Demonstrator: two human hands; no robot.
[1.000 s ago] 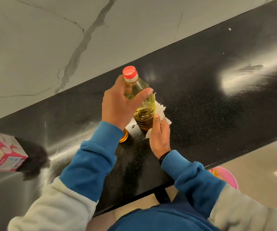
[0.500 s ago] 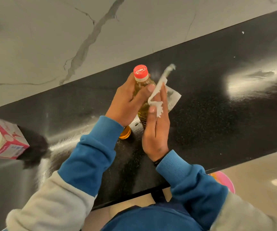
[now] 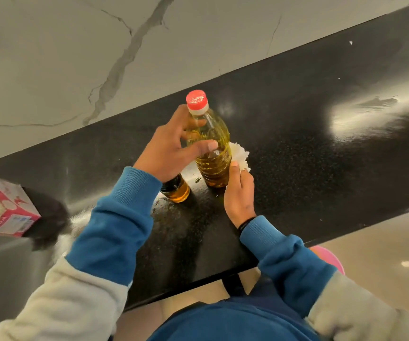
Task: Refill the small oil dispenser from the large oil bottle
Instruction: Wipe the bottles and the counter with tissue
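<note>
The large oil bottle (image 3: 214, 148), clear with yellow oil and a red cap (image 3: 196, 99), stands upright on the black counter (image 3: 309, 143). My left hand (image 3: 171, 148) grips its upper body, thumb across the front. My right hand (image 3: 238, 193) presses a crumpled white tissue (image 3: 240, 156) against the bottle's lower right side. The small oil dispenser (image 3: 177, 190), amber and partly hidden under my left wrist, stands just left of the bottle.
A pink tissue box (image 3: 9, 212) with white tissue sticking out sits at the left end of the counter. Oily smears shine near the dispenser's base. A marble wall runs behind the counter. A pink object (image 3: 329, 257) shows below the counter edge on the right.
My right hand has dropped with the tissue from the bottle's neck down to its lower right side. My left hand keeps its grip on the bottle.
</note>
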